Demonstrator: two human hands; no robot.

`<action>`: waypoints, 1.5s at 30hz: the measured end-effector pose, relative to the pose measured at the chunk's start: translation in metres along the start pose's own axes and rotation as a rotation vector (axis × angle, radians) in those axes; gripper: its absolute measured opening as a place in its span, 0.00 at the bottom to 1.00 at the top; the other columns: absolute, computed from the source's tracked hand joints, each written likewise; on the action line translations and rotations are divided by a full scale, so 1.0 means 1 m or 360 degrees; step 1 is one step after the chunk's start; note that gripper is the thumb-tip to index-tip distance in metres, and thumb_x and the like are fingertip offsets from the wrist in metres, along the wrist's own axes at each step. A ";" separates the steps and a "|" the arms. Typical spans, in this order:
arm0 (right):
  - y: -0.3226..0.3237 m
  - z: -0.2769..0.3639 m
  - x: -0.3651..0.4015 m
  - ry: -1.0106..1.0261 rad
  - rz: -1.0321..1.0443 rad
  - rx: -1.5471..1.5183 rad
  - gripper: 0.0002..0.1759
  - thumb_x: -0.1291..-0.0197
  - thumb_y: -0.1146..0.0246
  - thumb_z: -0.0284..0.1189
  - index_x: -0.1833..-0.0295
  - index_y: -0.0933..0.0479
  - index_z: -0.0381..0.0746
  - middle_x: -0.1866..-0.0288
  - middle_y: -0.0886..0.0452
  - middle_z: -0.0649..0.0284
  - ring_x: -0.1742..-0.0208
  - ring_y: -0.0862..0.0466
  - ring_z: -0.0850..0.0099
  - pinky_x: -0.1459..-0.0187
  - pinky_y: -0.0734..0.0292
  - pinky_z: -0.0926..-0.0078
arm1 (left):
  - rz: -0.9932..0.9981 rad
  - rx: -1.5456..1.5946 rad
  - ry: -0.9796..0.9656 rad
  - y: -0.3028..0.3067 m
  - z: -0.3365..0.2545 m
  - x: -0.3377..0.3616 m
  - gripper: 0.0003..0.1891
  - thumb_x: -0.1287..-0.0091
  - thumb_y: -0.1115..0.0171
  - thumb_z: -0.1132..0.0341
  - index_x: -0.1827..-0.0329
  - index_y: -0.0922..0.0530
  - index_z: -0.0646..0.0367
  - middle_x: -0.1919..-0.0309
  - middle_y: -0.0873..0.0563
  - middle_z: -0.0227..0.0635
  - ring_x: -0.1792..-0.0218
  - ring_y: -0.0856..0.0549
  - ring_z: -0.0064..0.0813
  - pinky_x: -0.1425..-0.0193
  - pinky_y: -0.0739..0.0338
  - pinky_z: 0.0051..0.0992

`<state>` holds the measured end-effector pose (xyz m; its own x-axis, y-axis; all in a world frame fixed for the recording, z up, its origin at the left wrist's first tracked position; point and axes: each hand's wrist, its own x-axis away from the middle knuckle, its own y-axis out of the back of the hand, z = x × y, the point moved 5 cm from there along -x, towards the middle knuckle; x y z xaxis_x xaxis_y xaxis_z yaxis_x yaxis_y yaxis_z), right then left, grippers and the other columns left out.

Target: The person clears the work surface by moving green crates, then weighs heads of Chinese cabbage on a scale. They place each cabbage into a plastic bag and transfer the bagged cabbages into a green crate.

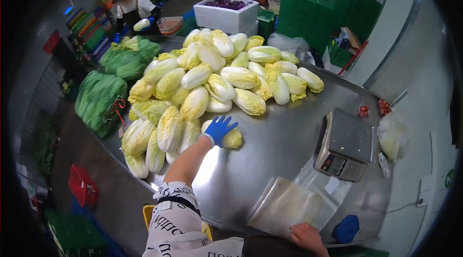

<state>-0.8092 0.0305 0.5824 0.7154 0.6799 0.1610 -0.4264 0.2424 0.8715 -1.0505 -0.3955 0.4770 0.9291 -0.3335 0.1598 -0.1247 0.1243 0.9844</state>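
Observation:
My left hand point(220, 130), in a blue glove, lies with spread fingers on top of a napa cabbage point(233, 139) at the near edge of the heap. It covers much of that cabbage. Beyond it, a big pile of napa cabbages point(195, 77) covers the far and left parts of the steel table point(275, 136). My right hand point(307, 237) is bare and rests at the near table edge, its fingers laid on the stack of clear plastic bags point(284, 204). Nothing shows in its grasp. A blue crumpled item point(346, 229) lies just right of it.
A weighing scale point(349, 141) stands on the right, with a bundled plastic bag point(393, 134) beyond it. Green net sacks point(100, 100) lie at the table's left. Across the table, a person point(136, 11) holds a cabbage near a white foam box point(225, 13) of purple produce.

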 end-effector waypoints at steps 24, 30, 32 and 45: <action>0.071 -0.256 -0.133 -0.0968 -0.0948 -0.2300 0.29 0.36 0.46 0.43 0.34 0.37 0.39 0.42 0.25 0.55 0.45 0.22 0.60 0.44 0.26 0.66 | -0.0824 0.0397 -0.0044 0.058 -0.028 -0.081 0.36 0.47 0.38 0.67 0.31 0.35 0.53 0.32 0.34 0.43 0.30 0.37 0.42 0.27 0.45 0.42; 0.152 -0.363 -0.143 -0.1322 -0.0935 -0.0538 0.36 0.44 0.35 0.35 0.33 0.40 0.34 0.42 0.26 0.52 0.44 0.23 0.62 0.42 0.30 0.68 | -0.0517 -0.0470 0.0188 0.020 0.087 -0.115 0.29 0.37 0.49 0.68 0.29 0.38 0.46 0.31 0.36 0.42 0.30 0.37 0.44 0.27 0.46 0.42; 0.144 -0.388 -0.143 -0.1375 -0.0902 -0.0859 0.37 0.46 0.33 0.35 0.33 0.39 0.34 0.40 0.27 0.51 0.41 0.25 0.60 0.40 0.32 0.67 | -0.0509 -0.0570 0.0154 0.017 0.102 -0.128 0.28 0.38 0.48 0.68 0.32 0.35 0.45 0.33 0.33 0.42 0.33 0.34 0.44 0.28 0.43 0.42; 0.126 -0.072 -0.263 0.0034 -0.0682 -0.0449 0.56 0.66 0.21 0.32 0.29 0.45 0.39 0.32 0.36 0.48 0.33 0.33 0.55 0.34 0.37 0.63 | -0.0546 0.2737 0.0087 0.137 -0.079 -0.069 0.49 0.57 0.19 0.60 0.32 0.41 0.60 0.42 0.27 0.41 0.40 0.27 0.35 0.35 0.33 0.33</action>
<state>-1.0909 -0.0683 0.6169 0.8484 0.4920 -0.1953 -0.2322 0.6775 0.6979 -1.1043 -0.2812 0.5950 0.9951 -0.0969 -0.0202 -0.0981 -0.9926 -0.0712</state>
